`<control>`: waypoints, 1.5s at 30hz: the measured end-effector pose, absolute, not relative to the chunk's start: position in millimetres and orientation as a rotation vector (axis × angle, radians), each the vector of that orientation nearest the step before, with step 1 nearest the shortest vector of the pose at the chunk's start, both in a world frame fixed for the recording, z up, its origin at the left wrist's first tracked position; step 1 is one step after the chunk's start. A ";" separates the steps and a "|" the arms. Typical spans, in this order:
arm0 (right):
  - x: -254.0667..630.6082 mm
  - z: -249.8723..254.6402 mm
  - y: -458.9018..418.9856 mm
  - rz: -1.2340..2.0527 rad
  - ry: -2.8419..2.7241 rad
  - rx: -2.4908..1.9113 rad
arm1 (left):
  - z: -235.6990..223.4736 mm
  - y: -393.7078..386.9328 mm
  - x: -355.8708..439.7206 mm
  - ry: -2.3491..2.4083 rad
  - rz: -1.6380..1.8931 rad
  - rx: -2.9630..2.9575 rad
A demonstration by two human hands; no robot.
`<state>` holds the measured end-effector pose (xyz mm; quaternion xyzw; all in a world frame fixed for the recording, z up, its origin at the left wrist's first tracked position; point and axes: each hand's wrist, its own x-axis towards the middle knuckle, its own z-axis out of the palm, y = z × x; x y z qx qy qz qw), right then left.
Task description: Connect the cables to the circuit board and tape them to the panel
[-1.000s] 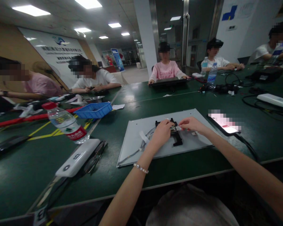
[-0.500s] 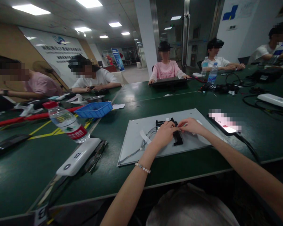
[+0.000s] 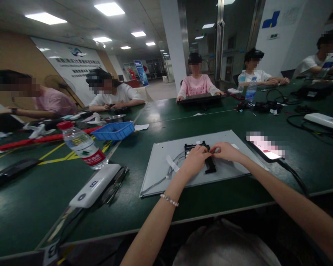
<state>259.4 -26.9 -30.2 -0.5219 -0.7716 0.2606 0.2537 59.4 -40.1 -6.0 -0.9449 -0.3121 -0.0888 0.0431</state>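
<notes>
A flat grey panel [image 3: 155, 162] lies on the table in front of me. On it rests a black plastic bracket [image 3: 210, 165] with open corners and arms. My left hand [image 3: 195, 160] is closed over the bracket's middle, fingers bent down onto it. Opposite it, my right hand [image 3: 224, 151] pinches at the bracket's right side; whatever sits between its fingertips is too small to make out. The fingertips of both hands nearly meet. Left of the bracket, a grey cable [image 3: 158, 182] loops across the panel beside a white strip [image 3: 172, 163].
To the left stand a red-capped water bottle [image 3: 86, 149], a white power bank [image 3: 96, 186], glasses [image 3: 116, 186] and a blue tray [image 3: 113, 131]. A lit phone [image 3: 266, 147] with a cable lies right of the panel. Several people sit around the green table [image 3: 161, 125].
The view has shifted slightly, so everything sits a little lower and further right. Both hands stay at the bracket, with only small finger movement.
</notes>
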 end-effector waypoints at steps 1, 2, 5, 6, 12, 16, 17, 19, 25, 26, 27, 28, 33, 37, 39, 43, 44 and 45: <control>259.2 -29.7 -27.2 0.715 -2.091 -1.426 | -5.7 -40.4 59.3 -0.956 -0.266 -2.887; 259.0 -29.3 -27.3 0.718 -2.089 -1.430 | -5.4 -40.7 59.2 -0.959 -0.266 -2.884; 258.7 -28.5 -27.4 0.721 -2.091 -1.429 | -5.5 -41.5 58.8 -0.964 -0.269 -2.879; 258.8 -28.6 -27.2 0.721 -2.092 -1.426 | -5.8 -41.7 58.8 -0.963 -0.270 -2.878; 259.8 -32.5 -25.5 0.682 -2.086 -1.410 | -9.9 -41.9 58.8 -0.952 -0.288 -2.859; 259.8 -35.6 -24.0 0.659 -2.097 -1.419 | -10.8 -42.1 58.3 -0.951 -0.296 -2.858; 259.8 -36.3 -23.7 0.650 -2.100 -1.420 | -10.8 -42.2 58.2 -0.950 -0.294 -2.857; 259.9 -37.6 -23.0 0.628 -2.106 -1.408 | -10.8 -42.5 58.1 -0.947 -0.285 -2.857; 260.3 -40.2 -21.9 0.597 -2.119 -1.374 | -11.1 -43.4 58.6 -0.958 -0.287 -2.849; 260.3 -40.7 -21.8 0.596 -2.123 -1.367 | -11.0 -43.4 58.7 -0.958 -0.281 -2.849; 260.3 -41.4 -21.6 0.595 -2.124 -1.360 | -10.9 -43.5 58.8 -0.958 -0.272 -2.849; 260.2 -42.2 -21.5 0.591 -2.121 -1.355 | -10.7 -43.4 59.0 -0.961 -0.264 -2.849; 260.2 -44.3 -20.5 0.574 -2.108 -1.349 | -10.2 -43.3 59.5 -0.980 -0.265 -2.852; 260.4 -43.2 -19.8 0.581 -2.122 -1.362 | -10.9 -43.2 59.4 -0.957 -0.289 -2.851; 260.4 -43.1 -19.6 0.589 -2.123 -1.368 | -11.7 -43.1 59.4 -0.968 -0.294 -2.839; 260.2 -43.4 -20.3 0.580 -2.131 -1.357 | -12.4 -43.3 59.1 -0.962 -0.283 -2.829; 260.0 -43.3 -20.7 0.575 -2.134 -1.354 | -12.4 -43.4 59.0 -0.959 -0.283 -2.827; 259.9 -43.2 -21.0 0.569 -2.135 -1.354 | -12.4 -43.5 58.9 -0.959 -0.284 -2.826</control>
